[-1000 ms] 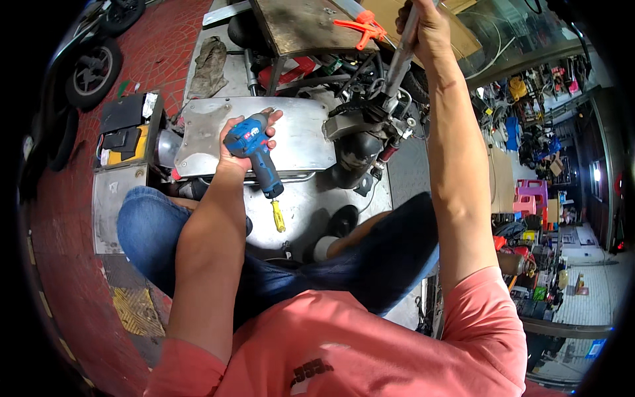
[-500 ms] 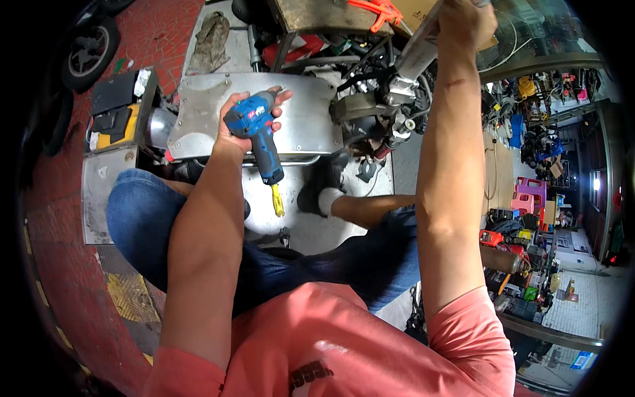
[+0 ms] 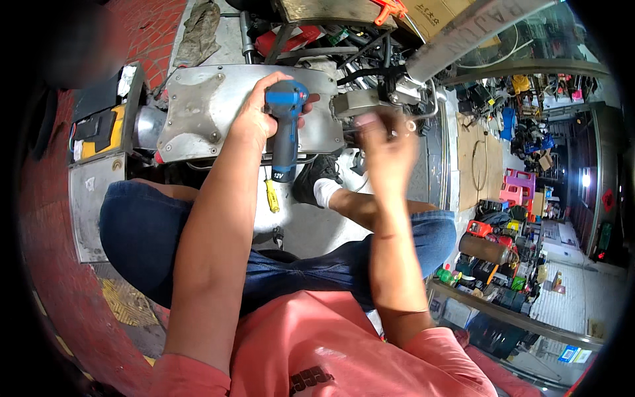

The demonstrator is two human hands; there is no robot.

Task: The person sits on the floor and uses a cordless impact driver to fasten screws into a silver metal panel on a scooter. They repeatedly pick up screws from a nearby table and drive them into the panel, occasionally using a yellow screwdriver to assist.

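Floor [image 3: 311, 228] was pale concrete in the middle, red paving on the left. Person sat low on it, knees bent, jeans [image 3: 142, 231] spread to both sides, pink shirt [image 3: 311, 344] at the bottom edge.

Metal cover [image 3: 198, 109], grey, scuffed, bolted at the corners, lay straight ahead across the frame [image 3: 370, 99] of a stripped machine. Grey tube [image 3: 469, 30] ran diagonally from the frame up to the top right. Metal box [image 3: 89, 198] stood at the left beside the left knee, with a yellow and black case [image 3: 99, 129] just above it. Rag [image 3: 198, 30] lay at the top left, well apart from the hands. Shop clutter filled the right rim: pink stool [image 3: 519, 188], red can [image 3: 479, 228].

Black shoe with white sock [image 3: 317, 185] rested on the floor just below the cover's right end.

Left hand [image 3: 258, 112] was closed around the head of the blue driver [image 3: 286, 129], fingers wrapped over the top, driver held upright against the cover's right half, grip hanging down past the cover's lower edge.

Right hand [image 3: 387, 149] was motion-blurred, raised just below the frame's bracket, fingers half curled; couldn't tell whether it gripped anything. Near the driver, not touching it.

Yellow screwdriver [image 3: 271, 195] lay on the floor just below the driver's grip, between the left forearm and the shoe.
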